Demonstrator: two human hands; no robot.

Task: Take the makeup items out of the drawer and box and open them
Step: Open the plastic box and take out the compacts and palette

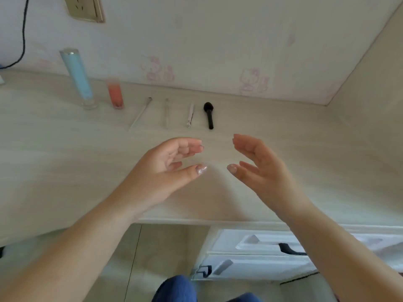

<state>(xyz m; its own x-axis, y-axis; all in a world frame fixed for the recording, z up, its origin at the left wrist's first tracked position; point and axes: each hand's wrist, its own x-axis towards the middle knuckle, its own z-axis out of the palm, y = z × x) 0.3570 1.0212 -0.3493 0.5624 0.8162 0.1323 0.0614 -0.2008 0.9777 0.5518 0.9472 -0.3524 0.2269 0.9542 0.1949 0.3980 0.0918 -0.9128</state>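
A: Six makeup items are lying in a row at the back of the tabletop: the blue tube and the orange bottle standing, then the thin wand, the clear stick, the pink pen and the black brush lying flat.

B: And the hands?

A: The left hand and the right hand are hovering apart over the tabletop, each grip relaxed and carrying nothing.

B: So between items, I'd say.

A: Likely. The white box is sitting low on the right, under the tabletop; the next reach probably goes down there.

Matt pale wood-grain desk; glossy, seemingly plastic blue tube; matt black brush.
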